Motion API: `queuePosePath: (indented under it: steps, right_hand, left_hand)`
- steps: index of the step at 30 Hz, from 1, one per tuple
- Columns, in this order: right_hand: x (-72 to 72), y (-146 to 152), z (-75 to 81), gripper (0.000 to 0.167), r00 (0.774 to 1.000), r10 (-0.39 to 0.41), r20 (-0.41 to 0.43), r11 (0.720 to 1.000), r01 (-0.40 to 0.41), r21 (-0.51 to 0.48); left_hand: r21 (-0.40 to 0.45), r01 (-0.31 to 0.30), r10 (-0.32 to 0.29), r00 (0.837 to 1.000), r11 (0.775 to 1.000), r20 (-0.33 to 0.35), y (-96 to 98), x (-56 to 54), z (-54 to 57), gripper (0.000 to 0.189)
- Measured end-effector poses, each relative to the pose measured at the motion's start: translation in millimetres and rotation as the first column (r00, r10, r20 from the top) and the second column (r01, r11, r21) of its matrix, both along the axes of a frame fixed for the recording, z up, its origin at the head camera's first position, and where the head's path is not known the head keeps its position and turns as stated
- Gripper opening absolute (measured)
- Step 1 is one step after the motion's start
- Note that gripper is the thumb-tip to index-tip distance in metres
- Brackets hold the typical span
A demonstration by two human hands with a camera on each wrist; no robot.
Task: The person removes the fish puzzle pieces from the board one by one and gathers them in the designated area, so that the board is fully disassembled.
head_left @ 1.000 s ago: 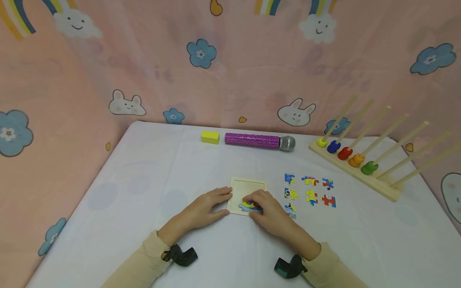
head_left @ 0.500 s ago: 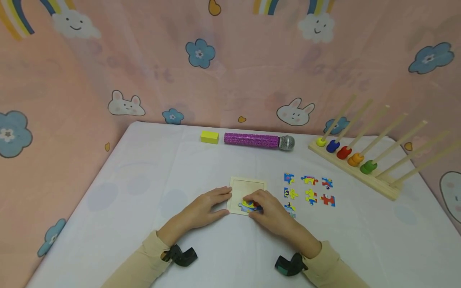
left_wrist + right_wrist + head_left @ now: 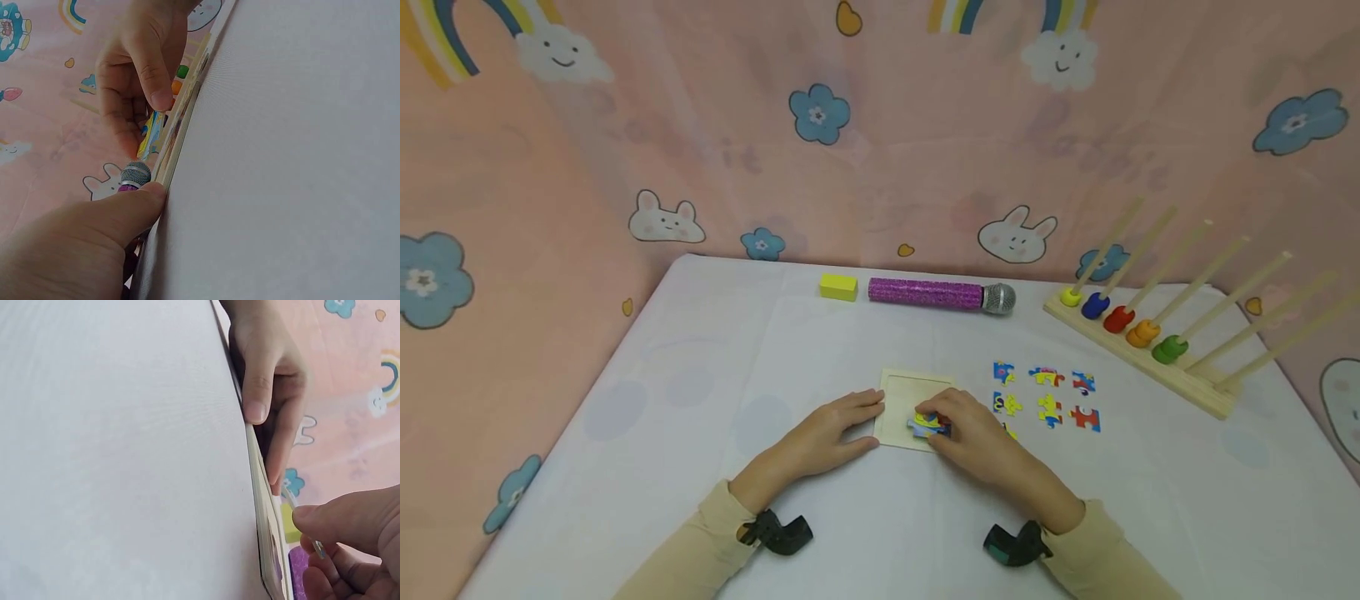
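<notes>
In the head view my left hand rests with its fingers and thumb against the left edge of a shallow wooden puzzle tray. My right hand pinches a blue, yellow and red jigsaw piece over the lower part of that tray. The left wrist view shows the jigsaw piece tilted between thumb and fingers, above the tray's side. From the right wrist the piece appears edge-on, apart from the tray rim. Several loose jigsaw pieces lie right of the tray.
A yellow block and a purple glitter microphone lie along the back of the white-covered table. At the right stands a wooden peg rack with coloured beads and tall upright rods.
My right hand has shifted slightly right, lifting the jigsaw piece up from the tray's floor. It now hides more of the nearest loose piece. The left hand stays in place.
</notes>
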State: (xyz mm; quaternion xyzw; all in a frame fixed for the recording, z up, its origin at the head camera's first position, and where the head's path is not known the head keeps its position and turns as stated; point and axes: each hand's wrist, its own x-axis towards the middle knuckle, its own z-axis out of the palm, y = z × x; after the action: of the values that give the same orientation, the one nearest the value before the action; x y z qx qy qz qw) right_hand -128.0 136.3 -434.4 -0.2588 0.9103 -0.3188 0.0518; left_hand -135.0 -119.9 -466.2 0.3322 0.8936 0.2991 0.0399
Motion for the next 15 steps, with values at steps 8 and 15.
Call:
queuePosePath:
  steps: [8, 15]
  right_hand:
    - [1.7, 27.3, 5.5, 0.034, 0.997, -0.029, 0.074, 1.000, 0.029, 0.001]
    - [6.0, 60.4, 6.3, 0.034, 0.994, -0.080, 0.074, 0.997, 0.080, 0.008]
  left_hand:
    - [-0.007, -0.008, 0.008, 1.000, 1.000, 0.001, 0.4, 0.7, 0.2, 0.054]
    - [-0.005, -0.007, 0.007, 1.000, 1.000, 0.008, 0.4, 0.3, 0.2, 0.054]
